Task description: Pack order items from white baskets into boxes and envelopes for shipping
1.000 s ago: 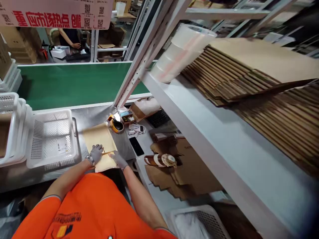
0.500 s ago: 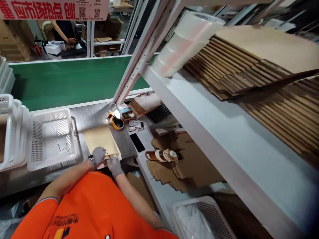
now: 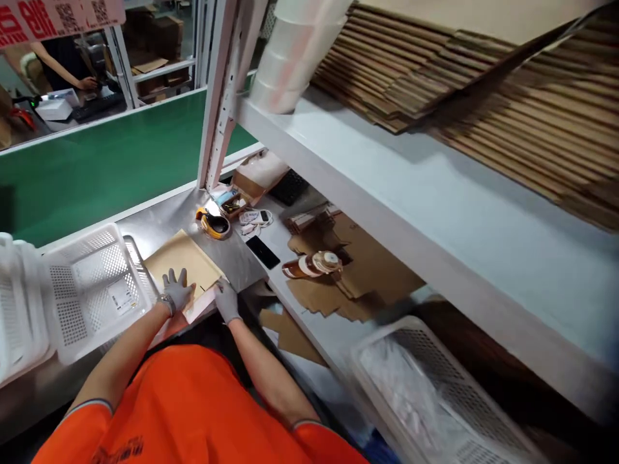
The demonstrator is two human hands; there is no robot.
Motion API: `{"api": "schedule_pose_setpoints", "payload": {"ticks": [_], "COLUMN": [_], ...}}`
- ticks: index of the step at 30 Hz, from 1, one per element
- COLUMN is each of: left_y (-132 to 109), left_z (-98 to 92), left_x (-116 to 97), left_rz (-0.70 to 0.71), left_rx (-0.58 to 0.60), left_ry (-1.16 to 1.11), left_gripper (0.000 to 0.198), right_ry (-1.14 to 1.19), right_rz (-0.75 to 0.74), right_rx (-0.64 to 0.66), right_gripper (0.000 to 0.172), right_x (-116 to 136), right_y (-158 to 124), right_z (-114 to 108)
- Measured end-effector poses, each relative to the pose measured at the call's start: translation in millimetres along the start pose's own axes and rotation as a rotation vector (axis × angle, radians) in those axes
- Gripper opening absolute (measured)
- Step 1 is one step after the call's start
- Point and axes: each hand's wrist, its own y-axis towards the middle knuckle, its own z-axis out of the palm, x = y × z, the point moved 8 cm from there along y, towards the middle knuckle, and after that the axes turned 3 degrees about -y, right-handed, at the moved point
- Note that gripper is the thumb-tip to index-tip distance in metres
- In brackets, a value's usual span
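A yellow padded envelope (image 3: 181,252) lies flat on the metal worktop, with a pale pinkish flap (image 3: 200,304) at its near end. My left hand (image 3: 178,291), gloved in grey and with a watch at the wrist, rests on the envelope's near left part, fingers spread. At the near right corner, my gloved right hand (image 3: 225,301) is closed on the flap's edge; its fingertips are partly hidden. A short dark mark shows on the envelope between the hands. Just beyond sits a yellow and black tape dispenser (image 3: 213,223).
White perforated baskets (image 3: 89,290) stand left of the envelope. On the right are a black phone (image 3: 263,251), a bottle of brown liquid (image 3: 312,265) and cardboard (image 3: 377,258). A shelf (image 3: 387,187) overhangs the right side. Behind runs a green conveyor (image 3: 106,167); a co-worker's arm (image 3: 60,67) shows beyond.
My hands, close together at the envelope's near edge before, are now apart. The left has spread flat on the envelope; the right has moved to its right corner. The view has turned right.
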Motion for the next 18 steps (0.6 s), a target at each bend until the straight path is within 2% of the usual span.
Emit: {"api": "schedule_pose_setpoints", "payload": {"ticks": [3, 5, 10, 15, 18], "left_y": [4.2, 7.1, 8.0, 1.9, 1.1], "left_z": [12.0, 15.2, 13.3, 9.9, 7.8], "left_x": [5.4, 7.8, 11.0, 8.6, 5.1], "left_rz": [0.011, 0.009, -0.011, -0.03, -0.038], "left_rx": [0.043, 0.06, 0.096, 0.086, 0.059], "left_ry": [0.029, 0.037, 0.037, 0.019, 0.017], "left_gripper": [0.065, 0.068, 0.067, 0.067, 0.065], "right_ry": [-0.103, -0.208, -0.338, -0.473, -0.527], "right_rz": [0.151, 0.163, 0.07, -0.109, -0.165], "right_rx": [-0.118, -0.128, -0.024, 0.039, 0.086], "right_gripper": [0.049, 0.054, 0.042, 0.038, 0.034], "right_x": [-30.3, -32.4, -14.4, -6.0, -6.4], "right_y": [-4.0, 1.5, 23.3, 21.4, 19.8], "right_z": [-24.8, -34.5, -37.2, -38.8, -40.7]}}
